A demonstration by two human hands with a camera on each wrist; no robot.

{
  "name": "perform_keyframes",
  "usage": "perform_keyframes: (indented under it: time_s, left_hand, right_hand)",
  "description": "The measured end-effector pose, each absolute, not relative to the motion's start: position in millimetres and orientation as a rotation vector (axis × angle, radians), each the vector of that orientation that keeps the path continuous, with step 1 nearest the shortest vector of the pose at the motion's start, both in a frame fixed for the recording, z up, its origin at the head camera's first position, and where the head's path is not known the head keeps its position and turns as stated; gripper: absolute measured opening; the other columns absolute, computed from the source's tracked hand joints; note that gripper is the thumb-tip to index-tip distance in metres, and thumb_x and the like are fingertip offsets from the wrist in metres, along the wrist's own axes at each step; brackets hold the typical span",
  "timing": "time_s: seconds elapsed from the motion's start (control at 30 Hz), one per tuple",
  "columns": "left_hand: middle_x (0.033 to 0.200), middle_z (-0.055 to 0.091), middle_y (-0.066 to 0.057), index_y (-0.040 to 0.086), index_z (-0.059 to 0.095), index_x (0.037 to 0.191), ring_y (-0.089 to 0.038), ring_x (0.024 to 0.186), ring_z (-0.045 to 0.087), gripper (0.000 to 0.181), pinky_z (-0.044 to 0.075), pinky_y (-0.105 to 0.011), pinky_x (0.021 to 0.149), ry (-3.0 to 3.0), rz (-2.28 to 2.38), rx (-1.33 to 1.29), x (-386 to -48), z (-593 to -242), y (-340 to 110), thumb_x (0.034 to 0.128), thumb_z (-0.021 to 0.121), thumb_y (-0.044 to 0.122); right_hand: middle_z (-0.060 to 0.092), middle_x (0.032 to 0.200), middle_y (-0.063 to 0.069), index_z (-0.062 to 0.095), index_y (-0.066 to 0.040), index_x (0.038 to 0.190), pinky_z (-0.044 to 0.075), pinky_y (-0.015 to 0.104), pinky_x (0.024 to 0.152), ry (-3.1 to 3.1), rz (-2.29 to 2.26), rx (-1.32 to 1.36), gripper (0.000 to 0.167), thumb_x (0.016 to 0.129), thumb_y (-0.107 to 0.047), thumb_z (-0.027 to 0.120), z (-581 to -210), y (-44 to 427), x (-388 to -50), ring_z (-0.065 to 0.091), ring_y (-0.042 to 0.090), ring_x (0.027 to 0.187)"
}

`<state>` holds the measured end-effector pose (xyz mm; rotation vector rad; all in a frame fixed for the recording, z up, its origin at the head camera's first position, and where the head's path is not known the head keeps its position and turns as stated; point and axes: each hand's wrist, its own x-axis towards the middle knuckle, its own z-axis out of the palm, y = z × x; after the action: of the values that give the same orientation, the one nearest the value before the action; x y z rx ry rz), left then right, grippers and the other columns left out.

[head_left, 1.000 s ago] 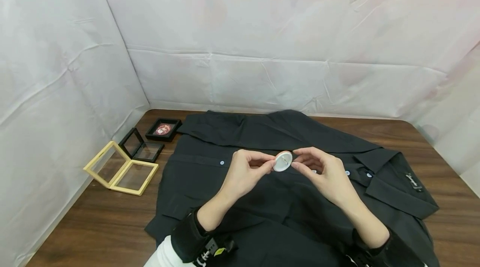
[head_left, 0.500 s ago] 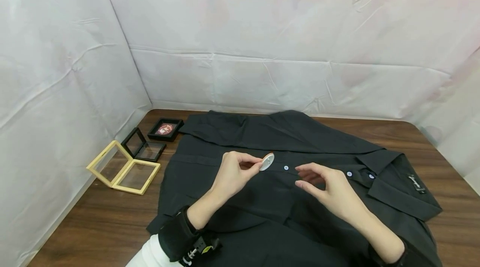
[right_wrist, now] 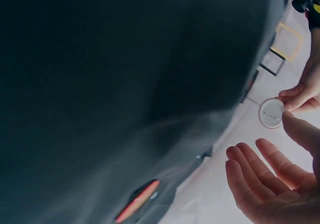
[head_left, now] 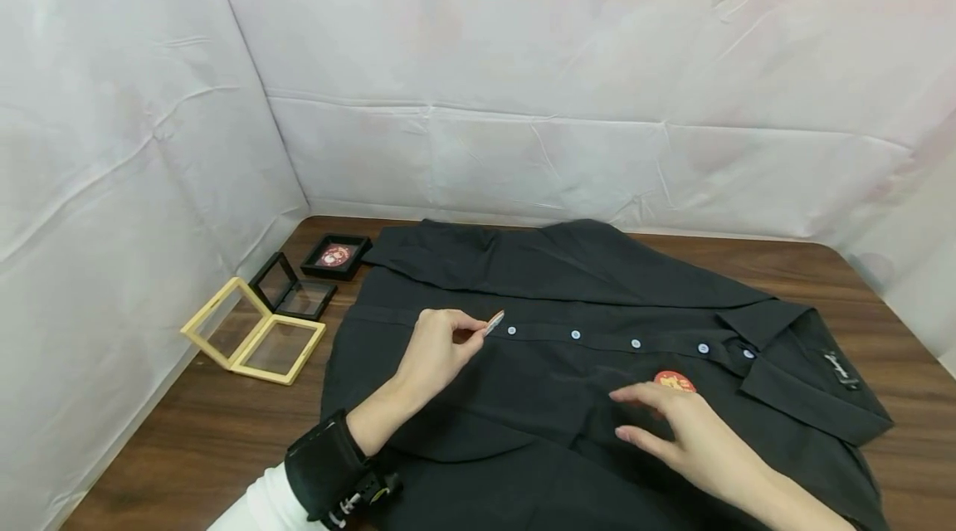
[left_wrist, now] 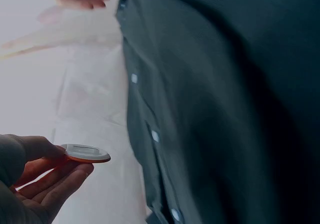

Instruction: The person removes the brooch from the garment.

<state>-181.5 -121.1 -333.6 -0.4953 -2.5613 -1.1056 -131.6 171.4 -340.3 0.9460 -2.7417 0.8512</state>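
The left hand pinched the white-backed badge; it seemed light, stiff, best rim-held. The right hand hung loose.

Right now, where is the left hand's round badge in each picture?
Head: the badge is just below centre, nearly edge-on, in the left hand.
Left wrist: lower left, tilted.
Right wrist: right side, about halfway down, white back showing.
Shared landmark: the dark shirt.

In the head view the right hand hides part of the red badge, its print too small to read. The bottom edge cuts off the black shirt, and the front of the white-backed badge cannot be made out
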Motion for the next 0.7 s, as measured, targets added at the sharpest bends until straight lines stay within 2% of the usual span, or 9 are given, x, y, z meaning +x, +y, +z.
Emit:
perform_keyframes:
  time_s: [0.23,0.43,0.7]
  left_hand:
    - [0.075,0.066,-0.004,0.002,0.071,0.08,-0.01,0.063,0.06,0.008,0.045,-0.015,0.054,-2.62,-0.862,-0.494,-182,-344,-138,0.0726,0.069,0.0]
    - [0.076,0.065,-0.005,0.002,0.071,0.079,-0.013,0.064,0.061,0.007,0.046,-0.02,0.053,-2.643,-0.669,-0.498,-184,-354,-155,0.0713,0.071,0.001]
    - [0.074,0.065,-0.007,0.0,0.07,0.077,-0.017,0.063,0.061,0.006,0.048,-0.027,0.053,-2.632,-0.525,-0.464,-190,-357,-180,0.0711,0.07,0.0]
  right_hand:
    - [0.061,0.102,-0.008,0.062,-0.013,0.104,0.045,0.02,0.076,-2.717,0.76,1.067,0.034,0.075,-0.028,0.071,-354,186,-120,0.057,0.006,0.093]
    - [0.056,0.115,0.003,0.057,-0.016,0.116,0.047,0.026,0.074,-2.797,0.729,1.19,0.041,0.08,-0.035,0.063,-361,198,-114,0.054,0.012,0.102]
    - [0.048,0.124,0.008,0.049,-0.013,0.126,0.047,0.026,0.071,-2.659,0.577,1.407,0.056,0.078,-0.037,0.065,-378,207,-109,0.049,0.012,0.106]
